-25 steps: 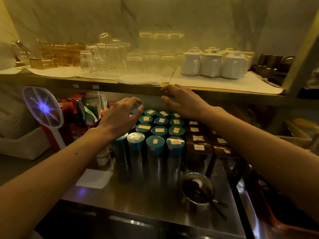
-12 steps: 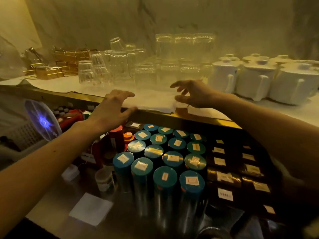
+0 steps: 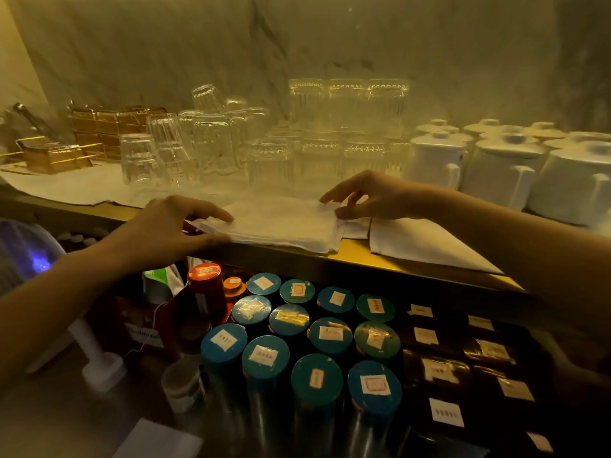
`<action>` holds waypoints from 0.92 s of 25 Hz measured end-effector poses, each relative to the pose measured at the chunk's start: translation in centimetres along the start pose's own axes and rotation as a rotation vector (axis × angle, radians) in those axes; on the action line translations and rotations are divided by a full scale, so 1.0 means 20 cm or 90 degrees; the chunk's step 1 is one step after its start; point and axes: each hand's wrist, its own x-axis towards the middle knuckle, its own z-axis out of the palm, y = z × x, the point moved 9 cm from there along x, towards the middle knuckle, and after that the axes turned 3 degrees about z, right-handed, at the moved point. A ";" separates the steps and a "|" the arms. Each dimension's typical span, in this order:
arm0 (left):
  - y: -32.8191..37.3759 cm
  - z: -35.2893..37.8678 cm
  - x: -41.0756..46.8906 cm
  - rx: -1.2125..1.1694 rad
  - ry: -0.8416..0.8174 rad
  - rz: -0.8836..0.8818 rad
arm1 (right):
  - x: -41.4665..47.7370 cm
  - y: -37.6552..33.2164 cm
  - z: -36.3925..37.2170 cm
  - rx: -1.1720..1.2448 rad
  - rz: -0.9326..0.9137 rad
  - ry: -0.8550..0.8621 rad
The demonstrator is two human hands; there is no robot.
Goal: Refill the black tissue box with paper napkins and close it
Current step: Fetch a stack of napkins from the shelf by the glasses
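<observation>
Up on the shelf [image 3: 357,256], a stack of white paper napkins [image 3: 281,224] lies at the front edge, slightly overhanging it. The left hand [image 3: 165,231] pinches the stack's left end, fingers on top and thumb beneath the overhang. The right hand [image 3: 370,196] rests on the stack's far right corner with its fingers loosely spread and the thumb pressed against the stack's right edge; it holds nothing closed. The black tissue box cannot be made out anywhere in the view.

Right behind the napkins, upturned clear glasses [image 3: 211,150] crowd the middle of the shelf, some stacked in two tiers, standing just beyond the fingertips. Toward the shelf's right end stand white lidded teapots [image 3: 436,160], near the right wrist. At the left end sit gold wire baskets [image 3: 56,153]. A sheet of white liner paper [image 3: 423,241] covers the shelf beside the stack on the right, its corner reaching the front edge.

Below the shelf, on the lower surface [image 3: 59,418], tall tins with teal lids [image 3: 317,378] and paper labels stand packed in rows directly under the napkins. A red tin [image 3: 206,282] stands at their left, dark labelled boxes [image 3: 443,371] at their right. A glowing blue racket-shaped device [image 3: 29,249] shows at the left edge under the left forearm.
</observation>
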 end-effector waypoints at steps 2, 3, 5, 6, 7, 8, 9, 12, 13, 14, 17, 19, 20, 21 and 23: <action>0.00 -0.03 0.01 -0.013 0.007 0.022 | 0.01 0.00 0.00 0.011 -0.012 -0.002; 0.00 -0.04 0.01 -0.017 0.018 0.030 | 0.02 0.00 0.01 0.012 -0.016 -0.005; 0.00 -0.05 0.02 -0.031 0.032 0.047 | 0.03 0.00 0.01 0.015 -0.021 -0.011; -0.01 -0.05 0.02 -0.032 0.034 0.056 | 0.04 0.00 0.01 0.018 -0.022 -0.013; 0.00 -0.06 0.02 -0.031 0.039 0.068 | 0.04 0.00 0.01 0.019 -0.023 -0.013; -0.01 -0.06 0.02 -0.027 0.046 0.075 | 0.04 0.01 0.01 0.019 -0.025 -0.009; -0.02 -0.06 0.02 -0.025 0.057 0.082 | 0.04 0.01 0.01 0.018 -0.028 0.000; -0.03 -0.08 0.03 -0.027 0.101 0.096 | 0.04 0.01 0.01 0.008 -0.033 0.032; -0.03 -0.08 0.03 -0.027 0.113 0.100 | 0.04 0.01 0.01 0.000 -0.034 0.041; -0.03 -0.08 0.03 -0.031 0.120 0.103 | 0.04 0.01 0.01 -0.007 -0.038 0.049; -0.02 -0.07 0.03 -0.060 0.113 0.114 | 0.03 -0.01 0.01 -0.032 -0.049 0.074; -0.03 -0.06 0.03 -0.077 0.110 0.111 | 0.02 -0.03 0.01 -0.052 -0.057 0.085; -0.03 -0.06 0.03 -0.082 0.113 0.106 | 0.01 -0.04 0.01 -0.062 -0.064 0.090; -0.04 -0.07 0.03 -0.086 0.118 0.102 | 0.01 -0.05 0.01 -0.072 -0.071 0.097; -0.04 -0.07 0.04 -0.086 0.127 0.099 | 0.00 -0.06 -0.01 -0.068 -0.077 0.121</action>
